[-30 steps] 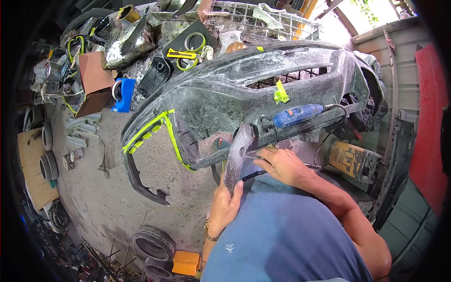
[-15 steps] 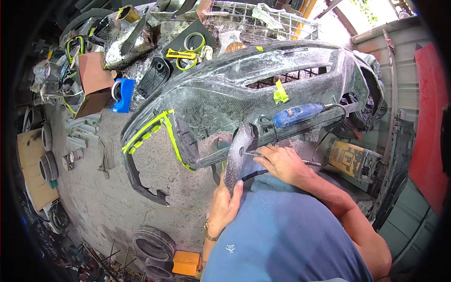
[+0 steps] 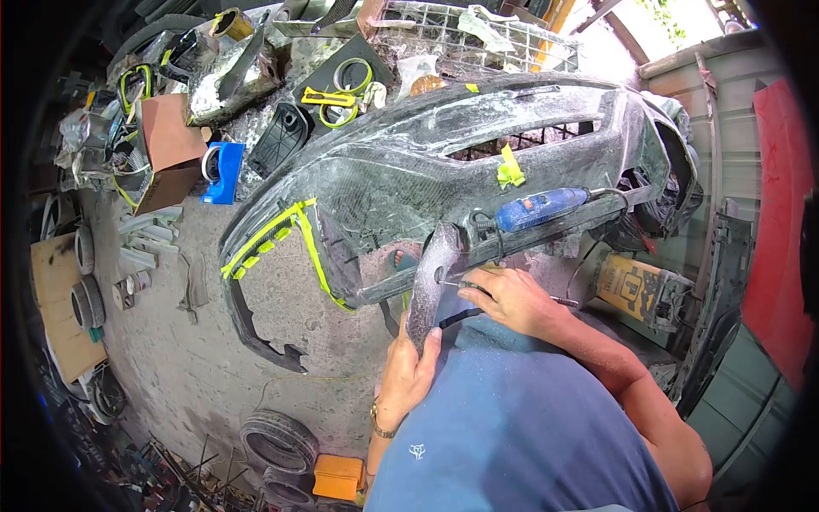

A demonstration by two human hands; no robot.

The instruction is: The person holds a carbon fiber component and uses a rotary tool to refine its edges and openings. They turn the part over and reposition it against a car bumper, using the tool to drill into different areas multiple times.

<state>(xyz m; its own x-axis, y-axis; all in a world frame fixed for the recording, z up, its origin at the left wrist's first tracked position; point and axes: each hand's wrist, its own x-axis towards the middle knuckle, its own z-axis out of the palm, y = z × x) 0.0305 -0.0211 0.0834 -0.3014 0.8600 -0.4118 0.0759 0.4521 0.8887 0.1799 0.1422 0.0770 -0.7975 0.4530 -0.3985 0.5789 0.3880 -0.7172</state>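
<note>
My left hand [image 3: 409,375] is closed around the lower end of a long, dark curved part [image 3: 432,277] coated in pale dust, with a round hole near its middle. My right hand [image 3: 516,300] grips a slim rotary tool handpiece [image 3: 564,301], its thin tip at the hole. Most of the handpiece is hidden by my fingers. Just beyond, the blue rotary tool body [image 3: 539,210] lies on the edge of a big dusty car bumper [image 3: 384,183]. The curved part's upper end is against or very near that bumper edge.
Yellow-green tape [image 3: 311,256] edges the bumper's left opening. Tape rolls [image 3: 352,75], a yellow cutter [image 3: 328,98] and a cardboard box [image 3: 166,128] are on the cluttered surface behind. Tyres [image 3: 280,441] and an orange block [image 3: 339,476] are on the floor.
My right hand and the handpiece have shifted and tilted slightly at the hole. My left hand and the curved part look still.
</note>
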